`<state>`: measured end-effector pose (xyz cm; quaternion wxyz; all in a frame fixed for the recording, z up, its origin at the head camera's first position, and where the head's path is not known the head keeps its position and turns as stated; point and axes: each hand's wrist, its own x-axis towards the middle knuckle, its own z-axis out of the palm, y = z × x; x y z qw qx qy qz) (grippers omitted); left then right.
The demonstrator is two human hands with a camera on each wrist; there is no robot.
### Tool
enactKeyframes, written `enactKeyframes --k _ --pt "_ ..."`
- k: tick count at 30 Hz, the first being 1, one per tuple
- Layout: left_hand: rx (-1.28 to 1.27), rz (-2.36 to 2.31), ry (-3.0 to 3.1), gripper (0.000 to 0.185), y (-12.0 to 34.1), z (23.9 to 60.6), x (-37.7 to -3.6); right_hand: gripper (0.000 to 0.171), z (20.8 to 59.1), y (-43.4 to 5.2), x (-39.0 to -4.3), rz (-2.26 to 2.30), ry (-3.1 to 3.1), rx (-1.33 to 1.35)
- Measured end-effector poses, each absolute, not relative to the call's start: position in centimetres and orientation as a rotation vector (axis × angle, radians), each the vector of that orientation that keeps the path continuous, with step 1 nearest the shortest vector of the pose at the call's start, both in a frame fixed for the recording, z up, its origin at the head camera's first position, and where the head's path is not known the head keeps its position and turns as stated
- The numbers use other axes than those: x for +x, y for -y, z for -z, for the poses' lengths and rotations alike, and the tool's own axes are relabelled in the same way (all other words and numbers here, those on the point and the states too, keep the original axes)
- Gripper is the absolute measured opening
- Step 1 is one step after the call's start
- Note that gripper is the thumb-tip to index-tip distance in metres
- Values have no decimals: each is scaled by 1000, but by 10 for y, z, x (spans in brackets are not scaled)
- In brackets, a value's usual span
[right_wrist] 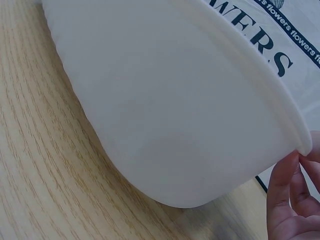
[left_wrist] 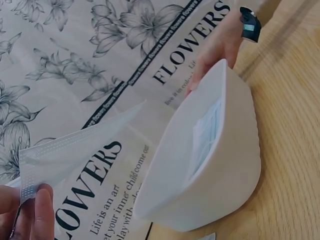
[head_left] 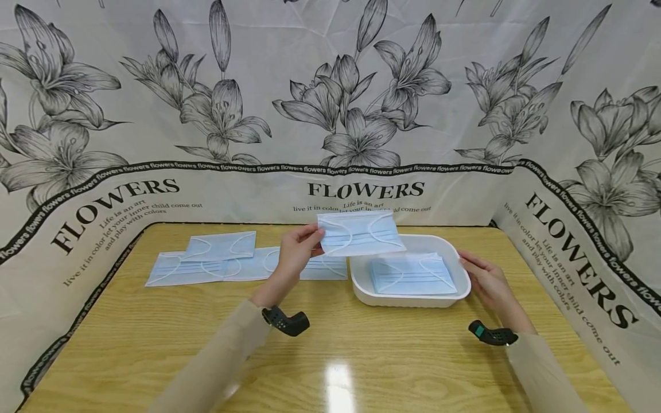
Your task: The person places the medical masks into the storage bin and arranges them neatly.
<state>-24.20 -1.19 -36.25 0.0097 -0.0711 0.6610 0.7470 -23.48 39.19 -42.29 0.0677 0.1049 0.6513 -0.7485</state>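
1. White tray (head_left: pixel 413 299) on surface (head_left: pixel 330 355), one blue mask (head_left: pixel 412 274) lying inside.
2. Left hand (head_left: pixel 298 252) raised, fingers pinching a second mask (head_left: pixel 360 233) above tray's left rim.
3. Right hand (head_left: pixel 485 279) fingers straight, touching tray's right rim.

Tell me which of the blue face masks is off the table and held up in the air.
The mask pinched by the left hand, above the white tray's back edge. Others lie flat.
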Motion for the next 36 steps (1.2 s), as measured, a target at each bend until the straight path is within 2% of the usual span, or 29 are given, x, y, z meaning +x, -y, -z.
enactKeyframes --k 15,22,28,36 --pt "-135 -2248 -1956 29 -12 368 -245 21 428 -394 -237 2217 -2019 299" --pt "-115 -2204 -1943 30 -22 374 -248 27 424 -393 -236 2233 -1991 304" --pt "-79 -2191 -1900 34 -32 383 -249 20 423 -394 -234 2231 -1991 280" --pt "-79 -2150 -1893 35 -43 382 -250 20 424 -394 -236 2247 -1974 242"
